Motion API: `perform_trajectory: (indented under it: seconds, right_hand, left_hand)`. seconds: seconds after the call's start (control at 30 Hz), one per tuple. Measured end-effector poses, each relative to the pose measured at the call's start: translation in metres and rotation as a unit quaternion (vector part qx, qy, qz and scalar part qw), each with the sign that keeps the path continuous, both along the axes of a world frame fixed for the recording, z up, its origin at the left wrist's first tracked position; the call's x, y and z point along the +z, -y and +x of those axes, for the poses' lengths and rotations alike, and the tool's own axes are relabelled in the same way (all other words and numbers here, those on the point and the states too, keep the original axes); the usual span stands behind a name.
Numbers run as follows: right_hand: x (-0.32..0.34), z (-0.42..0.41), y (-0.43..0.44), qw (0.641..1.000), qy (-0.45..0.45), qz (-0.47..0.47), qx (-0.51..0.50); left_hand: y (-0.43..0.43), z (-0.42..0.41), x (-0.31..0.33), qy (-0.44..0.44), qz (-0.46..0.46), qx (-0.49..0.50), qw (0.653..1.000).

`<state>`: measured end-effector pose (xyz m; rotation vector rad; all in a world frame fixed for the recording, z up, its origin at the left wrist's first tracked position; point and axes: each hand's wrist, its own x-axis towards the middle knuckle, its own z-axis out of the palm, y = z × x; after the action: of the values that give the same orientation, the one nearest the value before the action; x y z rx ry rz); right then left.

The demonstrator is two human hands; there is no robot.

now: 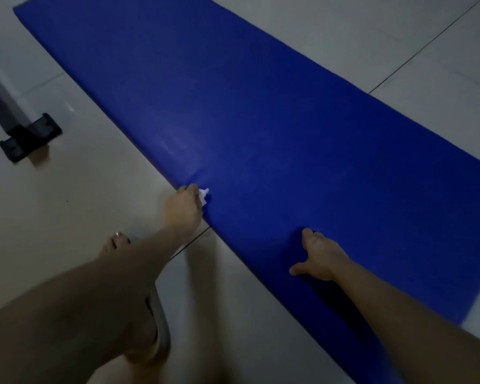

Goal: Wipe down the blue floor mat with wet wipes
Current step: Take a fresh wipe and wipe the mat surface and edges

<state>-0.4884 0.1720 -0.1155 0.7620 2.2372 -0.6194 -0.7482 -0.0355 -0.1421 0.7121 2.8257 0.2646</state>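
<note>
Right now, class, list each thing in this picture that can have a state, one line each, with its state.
blue floor mat: unrolled, lying flat on the tiled floor.
wet wipe: bunched, held against the mat's left edge.
left hand: grips the wet wipe.
right hand: rests on the mat, thumb spread, holding nothing.
black foot: standing on the floor, apart from the mat.

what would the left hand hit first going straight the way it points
Only bare blue mat lies ahead of the left hand and its wet wipe; the way looks free as far as shown.
</note>
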Motion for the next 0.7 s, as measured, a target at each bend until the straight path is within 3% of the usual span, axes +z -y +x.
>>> perform_trajectory:
  seconds: [0.13, 0.3, 0.47, 0.53, 0.7]
  right_hand:
    - [-0.001, -0.001, -0.002, 1.000, 0.004, 0.005, 0.005]
    - [0.000, -0.003, 0.000, 1.000, 0.006, 0.003, 0.005]
    - [-0.001, 0.000, -0.003, 1.000, -0.004, 0.001, -0.005]
    - [-0.003, 0.001, -0.003, 1.000, -0.009, 0.000, -0.005]
    - [-0.004, 0.000, -0.004, 1.000, -0.011, 0.001, -0.001]
  left_hand:
    - [-0.008, 0.033, -0.004, 0.053, 0.038, 0.027, 0.998]
    - [0.013, 0.100, 0.007, 0.097, 0.008, -0.128, 0.987]
    - [0.031, 0.159, 0.001, 0.138, 0.082, -0.245, 0.956]
    - [0.024, 0.148, 0.006, 0.127, 0.114, -0.202, 0.964]
    - [0.009, 0.048, 0.007, 0.043, 0.107, 0.011, 0.993]
